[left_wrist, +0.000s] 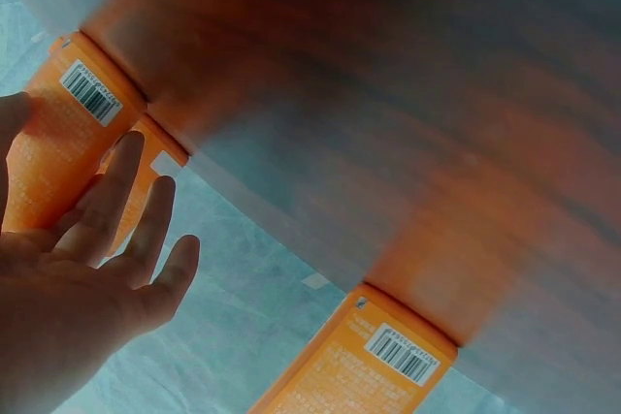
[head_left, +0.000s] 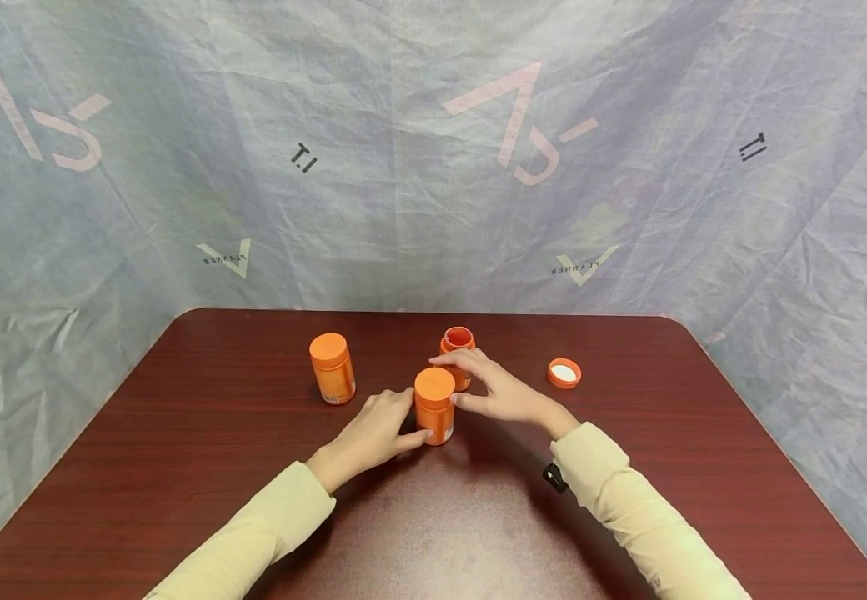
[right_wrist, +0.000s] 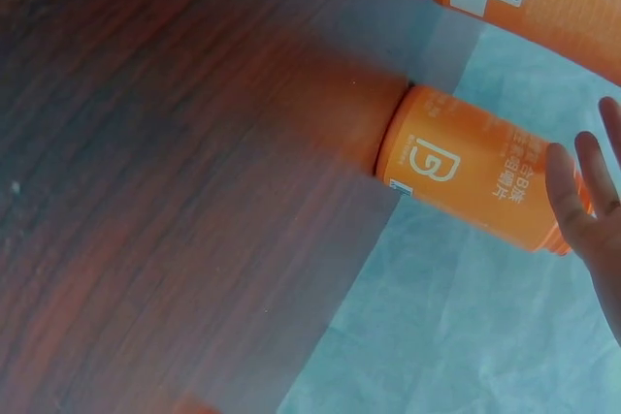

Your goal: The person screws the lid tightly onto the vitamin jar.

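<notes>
A closed orange bottle (head_left: 435, 408) stands upright on the table between both hands. My left hand (head_left: 373, 433) holds its lower left side, with the thumb across the front and the other fingers spread beyond it in the left wrist view. Beside its orange cap is my right hand (head_left: 504, 392), thumb near the right edge and forefinger reaching over the far side. The right fingers look straight and spread in the right wrist view. Just behind stands an uncapped orange bottle (right_wrist: 466, 172), partly hidden by the right hand.
Another closed orange bottle (head_left: 333, 371) stands to the left. A loose orange lid (head_left: 564, 373) lies at the right, its white inside facing up. The dark red wooden table (head_left: 178, 450) ends at a grey cloth backdrop (head_left: 396, 167).
</notes>
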{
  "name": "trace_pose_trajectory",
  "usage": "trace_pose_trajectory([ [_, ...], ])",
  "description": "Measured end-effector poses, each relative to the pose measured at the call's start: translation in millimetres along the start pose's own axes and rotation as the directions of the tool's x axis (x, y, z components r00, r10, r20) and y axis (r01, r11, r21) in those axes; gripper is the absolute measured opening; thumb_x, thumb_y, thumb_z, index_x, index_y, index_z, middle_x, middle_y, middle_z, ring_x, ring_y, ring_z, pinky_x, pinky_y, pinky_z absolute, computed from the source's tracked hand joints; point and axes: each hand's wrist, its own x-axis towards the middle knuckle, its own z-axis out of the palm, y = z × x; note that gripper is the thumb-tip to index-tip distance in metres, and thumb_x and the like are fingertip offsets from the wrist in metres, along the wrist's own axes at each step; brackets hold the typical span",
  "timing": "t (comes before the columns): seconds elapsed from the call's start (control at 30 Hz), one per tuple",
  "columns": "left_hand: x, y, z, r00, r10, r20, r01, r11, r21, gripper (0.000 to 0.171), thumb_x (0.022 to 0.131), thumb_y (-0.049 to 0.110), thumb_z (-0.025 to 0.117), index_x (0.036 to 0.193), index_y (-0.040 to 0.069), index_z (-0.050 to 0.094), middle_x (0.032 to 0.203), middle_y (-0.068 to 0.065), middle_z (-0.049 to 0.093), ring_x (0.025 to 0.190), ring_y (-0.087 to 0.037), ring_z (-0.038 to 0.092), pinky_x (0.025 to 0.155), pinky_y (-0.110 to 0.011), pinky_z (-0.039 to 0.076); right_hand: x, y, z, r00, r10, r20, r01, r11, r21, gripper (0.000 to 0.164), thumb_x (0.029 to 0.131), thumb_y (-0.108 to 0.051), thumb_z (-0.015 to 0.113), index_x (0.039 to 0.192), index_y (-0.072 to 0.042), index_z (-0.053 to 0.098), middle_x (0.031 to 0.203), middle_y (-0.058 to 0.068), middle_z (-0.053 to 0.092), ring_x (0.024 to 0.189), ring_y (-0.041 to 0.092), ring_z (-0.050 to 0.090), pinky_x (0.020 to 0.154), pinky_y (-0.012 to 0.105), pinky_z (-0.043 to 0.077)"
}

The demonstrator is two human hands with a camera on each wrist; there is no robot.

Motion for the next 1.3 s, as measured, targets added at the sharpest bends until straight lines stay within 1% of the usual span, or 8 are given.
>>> trace_pose_trajectory([
  [0.13,-0.2,0.4,-0.4,1.0,-0.003,0.003,0.003,1.0,-0.001,0.051,0.083,0.043,0.062,0.117,0.007,0.051,0.099,-0.004,0.064,0.088,-0.021,0.058,0.084,-0.046,0.044,1,0,-1,1.0,-0.005,0.019,0.004,1.0,0.007,0.049,0.087,-0.019,0.061,0.133,-0.011,0.045,0.133,0.001,0.049,0.128,0.022,0.035,0.101,0.047,0.03],
  [0.2,-0.3,0.6,-0.6,1.0,-0.007,0.006,0.007,1.0,-0.004,0.051,0.083,0.043,0.062,0.118,0.007,0.051,0.1,-0.004,0.064,0.089,-0.021,0.058,0.084,-0.046,0.043,1,-1,0,1.0,-0.008,0.015,0.008,1.0,0.004,0.048,0.087,-0.02,0.062,0.132,-0.012,0.046,0.131,0.001,0.05,0.126,0.02,0.036,0.101,0.046,0.03],
  [0.3,-0.7,1.0,-1.1,1.0,-0.01,0.009,0.01,1.0,-0.006,0.051,0.083,0.044,0.062,0.118,0.007,0.051,0.101,-0.004,0.064,0.089,-0.021,0.058,0.085,-0.046,0.043,1,-1,0,1.0,-0.007,-0.007,0.007,1.0,-0.008,0.047,0.086,-0.021,0.063,0.13,-0.015,0.048,0.128,0.0,0.052,0.124,0.019,0.039,0.102,0.046,0.028],
  [0.5,-1.1,0.9,-0.8,1.0,-0.007,0.006,0.007,1.0,-0.006,0.054,0.083,0.044,0.062,0.121,0.007,0.05,0.103,-0.005,0.064,0.092,-0.023,0.058,0.085,-0.047,0.043,-1,-4,4,0.997,0.026,-0.069,-0.028,0.999,-0.03,0.044,0.082,-0.025,0.068,0.122,-0.016,0.053,0.121,-0.003,0.054,0.115,0.015,0.043,0.096,0.042,0.034],
  [0.73,-0.8,0.3,0.0,1.0,-0.008,0.003,0.008,1.0,-0.015,0.056,0.083,0.043,0.063,0.123,0.009,0.048,0.106,-0.005,0.064,0.094,-0.023,0.058,0.086,-0.048,0.043,-2,-5,12,0.989,0.054,-0.14,-0.059,0.998,-0.033,0.041,0.077,-0.03,0.072,0.112,-0.018,0.052,0.11,-0.006,0.053,0.102,0.019,0.047,0.086,0.04,0.04],
  [0.93,-0.5,0.5,0.1,1.0,-0.01,-0.001,0.01,1.0,-0.017,0.052,0.082,0.043,0.064,0.12,0.009,0.051,0.105,-0.003,0.064,0.093,-0.023,0.058,0.086,-0.048,0.043,-3,-6,16,0.978,0.07,-0.196,-0.076,0.997,-0.022,0.042,0.075,-0.029,0.074,0.108,-0.016,0.052,0.104,-0.006,0.054,0.098,0.023,0.047,0.083,0.044,0.04],
  [1.07,-0.6,0.8,-0.2,1.0,-0.011,0.001,0.011,1.0,-0.022,0.052,0.082,0.042,0.064,0.12,0.009,0.05,0.105,-0.004,0.064,0.094,-0.024,0.058,0.086,-0.048,0.042,-4,-7,16,0.976,0.103,-0.193,-0.108,0.994,-0.016,0.043,0.075,-0.029,0.075,0.109,-0.016,0.051,0.102,-0.006,0.054,0.097,0.028,0.047,0.083,0.047,0.041],
  [1.3,-0.6,1.2,-0.2,1.0,-0.009,0.0,0.009,1.0,-0.015,0.052,0.082,0.041,0.064,0.121,0.009,0.05,0.105,-0.004,0.064,0.094,-0.024,0.058,0.086,-0.048,0.043,-3,-10,12,0.986,0.117,-0.122,-0.117,0.993,0.01,0.053,0.077,-0.031,0.073,0.122,-0.015,0.048,0.114,-0.002,0.053,0.108,0.025,0.045,0.088,0.045,0.041],
])
